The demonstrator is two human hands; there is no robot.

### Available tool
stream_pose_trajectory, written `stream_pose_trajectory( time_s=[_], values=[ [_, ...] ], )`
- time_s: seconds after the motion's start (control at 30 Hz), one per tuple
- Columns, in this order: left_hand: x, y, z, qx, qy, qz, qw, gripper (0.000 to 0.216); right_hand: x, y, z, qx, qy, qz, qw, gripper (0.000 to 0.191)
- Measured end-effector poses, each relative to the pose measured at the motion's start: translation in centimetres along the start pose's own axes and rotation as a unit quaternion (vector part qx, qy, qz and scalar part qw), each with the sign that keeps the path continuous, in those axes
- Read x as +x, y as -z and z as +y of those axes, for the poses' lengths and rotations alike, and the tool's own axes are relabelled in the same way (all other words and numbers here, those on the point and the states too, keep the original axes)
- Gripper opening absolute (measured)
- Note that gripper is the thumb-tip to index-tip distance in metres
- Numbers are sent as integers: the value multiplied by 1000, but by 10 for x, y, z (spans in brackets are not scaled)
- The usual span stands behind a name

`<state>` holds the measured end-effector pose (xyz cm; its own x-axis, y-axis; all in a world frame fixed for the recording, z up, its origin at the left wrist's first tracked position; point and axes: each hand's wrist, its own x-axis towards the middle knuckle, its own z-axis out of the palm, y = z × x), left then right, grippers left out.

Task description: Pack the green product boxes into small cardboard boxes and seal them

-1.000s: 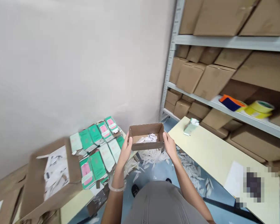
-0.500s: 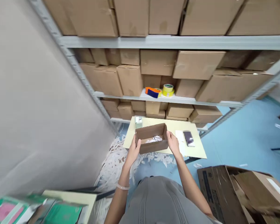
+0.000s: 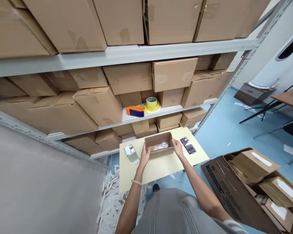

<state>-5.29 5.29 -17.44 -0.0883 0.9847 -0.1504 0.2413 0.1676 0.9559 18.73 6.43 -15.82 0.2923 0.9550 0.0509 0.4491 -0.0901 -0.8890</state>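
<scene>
An open-topped cardboard box (image 3: 161, 152) is held between both hands above the pale yellow table. Crumpled white paper (image 3: 162, 146) lies on the bottom of the box. My left hand (image 3: 145, 156) is closed on its left end, thumb along the near edge. My right hand (image 3: 177, 148) grips its right end. On the table, a small light-green and white carton (image 3: 131, 153) stands to the left of the box. A dark phone (image 3: 187, 145), partly blurred out, lies to the right of my right hand.
Metal shelves (image 3: 127, 55) packed with brown boxes rise behind the table (image 3: 158, 170). Tape rolls (image 3: 152, 104) and an orange and blue tape dispenser (image 3: 136, 110) sit on the middle shelf. A large carton (image 3: 224, 191) of parcels stands at right; paper scraps (image 3: 112, 201) cover the floor at left.
The view has swung to the right, showing more of the floor, a desk and the parcel carton. Both hands still hold the box, now nearer the phone and farther from the small carton.
</scene>
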Motion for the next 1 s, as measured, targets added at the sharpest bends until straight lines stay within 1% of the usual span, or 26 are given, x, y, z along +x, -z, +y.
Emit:
stream_pose_trajectory(
  time_s=[0.1,0.2,0.33,0.47,0.57,0.63,0.77,0.87,0.93,1.0],
  values=[
    [28,-1,-14,0,18,-6,1000,71,22,-19,9,16,-10,-1,1000,70],
    [47,0,-24,14,28,9,999,70,40,-37,15,41,-23,-20,999,73],
    [65,-2,-31,50,26,26,998,70,58,-55,18,76,-48,-59,994,70],
    [75,-10,-32,69,41,39,996,71,68,-62,22,103,-62,-69,990,71],
    [78,-14,-34,63,40,36,997,68,72,-62,29,94,-71,-82,990,79],
    [80,-15,-34,59,42,34,997,69,71,-61,34,84,-64,-92,990,83],
    [81,-15,-29,56,45,27,997,70,67,-59,41,67,-48,-101,991,81],
    [76,-17,-16,70,55,29,996,69,66,-59,44,54,-49,-111,991,83],
    [67,-18,-3,99,67,53,991,71,66,-59,45,43,-52,-117,991,85],
    [52,-17,10,144,49,85,985,72,67,-59,44,29,-58,-118,991,87]
  ],
)
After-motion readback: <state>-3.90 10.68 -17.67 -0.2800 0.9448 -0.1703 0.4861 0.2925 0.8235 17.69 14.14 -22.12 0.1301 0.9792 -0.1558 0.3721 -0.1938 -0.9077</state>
